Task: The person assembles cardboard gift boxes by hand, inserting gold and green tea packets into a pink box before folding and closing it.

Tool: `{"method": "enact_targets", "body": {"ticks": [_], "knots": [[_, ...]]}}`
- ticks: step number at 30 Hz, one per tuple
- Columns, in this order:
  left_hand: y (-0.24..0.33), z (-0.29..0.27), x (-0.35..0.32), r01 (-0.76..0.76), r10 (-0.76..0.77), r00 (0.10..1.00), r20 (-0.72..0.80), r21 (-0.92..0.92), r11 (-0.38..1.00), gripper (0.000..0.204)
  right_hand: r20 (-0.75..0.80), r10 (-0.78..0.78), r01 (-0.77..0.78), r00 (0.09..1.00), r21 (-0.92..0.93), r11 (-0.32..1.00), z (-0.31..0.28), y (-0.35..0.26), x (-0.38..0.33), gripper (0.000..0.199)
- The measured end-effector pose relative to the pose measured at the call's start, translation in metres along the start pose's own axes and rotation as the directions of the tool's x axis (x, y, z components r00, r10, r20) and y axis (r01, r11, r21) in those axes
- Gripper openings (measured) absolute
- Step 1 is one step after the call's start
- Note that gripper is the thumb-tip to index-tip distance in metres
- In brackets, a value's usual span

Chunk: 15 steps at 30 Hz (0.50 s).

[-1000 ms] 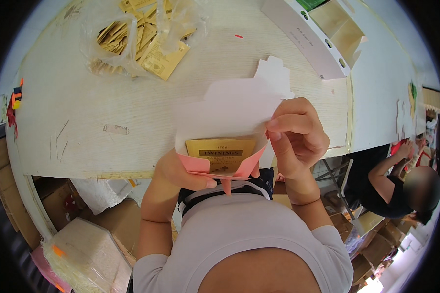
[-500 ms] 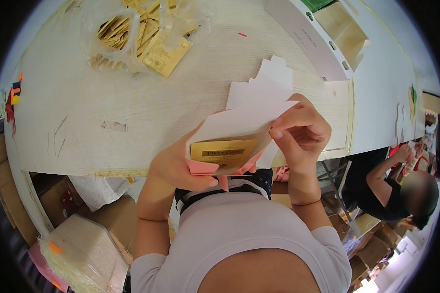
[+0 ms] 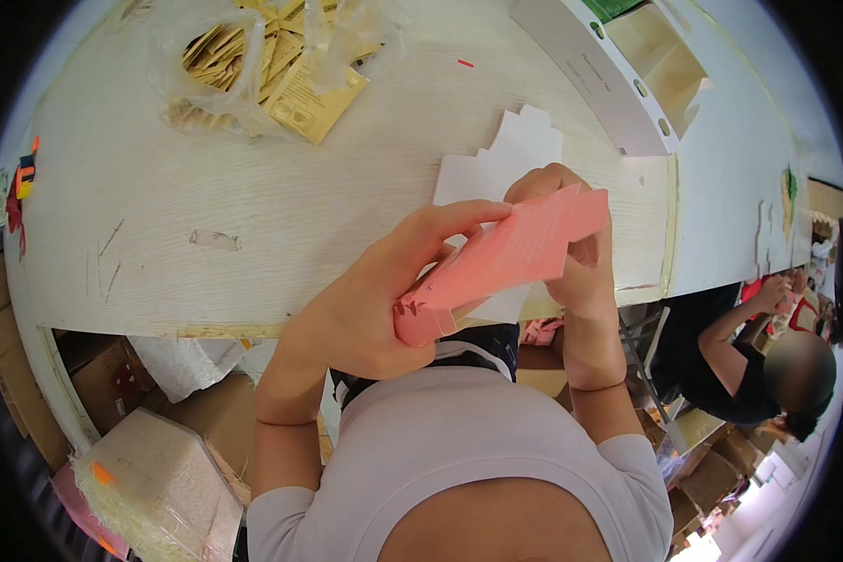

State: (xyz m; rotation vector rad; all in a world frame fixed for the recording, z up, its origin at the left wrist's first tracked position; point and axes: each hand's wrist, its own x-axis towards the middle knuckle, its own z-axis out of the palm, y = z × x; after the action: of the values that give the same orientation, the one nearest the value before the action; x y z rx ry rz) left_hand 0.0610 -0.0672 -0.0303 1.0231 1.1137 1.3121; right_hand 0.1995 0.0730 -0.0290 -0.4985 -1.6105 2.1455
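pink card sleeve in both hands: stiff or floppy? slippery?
The pink card sleeve probably handles as thin, fairly stiff card: it spans flat between the left hand and the right hand without sagging. Likely very light, since fingertips alone carry it. It may crease easily: the lower end looks folded. The surface looks matte, so probably not slippery.

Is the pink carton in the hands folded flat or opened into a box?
Folded flat: the pink carton shows as one thin sheet between both hands.

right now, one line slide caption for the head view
Both hands, left hand and right hand, hold a pink card sleeve above a pale wooden table.
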Motion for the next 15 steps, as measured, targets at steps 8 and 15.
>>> {"method": "enact_targets", "body": {"ticks": [8, 15], "knots": [[0.0005, 0.0006, 0.0005, 0.006, -0.005, 1.0, -0.026, 0.015, 1.0, 0.07, 0.054, 0.185, -0.186, 0.981, 0.019, 0.982, 0.0025, -0.0025, 0.0087, 0.008], [-0.0024, 0.0034, -0.0001, 0.055, -0.055, 0.998, -0.019, -0.006, 0.998, 0.069, 0.012, 0.225, -0.224, 0.974, -0.082, 0.971, 0.0003, 0.0004, 0.0072, 0.002]]}}
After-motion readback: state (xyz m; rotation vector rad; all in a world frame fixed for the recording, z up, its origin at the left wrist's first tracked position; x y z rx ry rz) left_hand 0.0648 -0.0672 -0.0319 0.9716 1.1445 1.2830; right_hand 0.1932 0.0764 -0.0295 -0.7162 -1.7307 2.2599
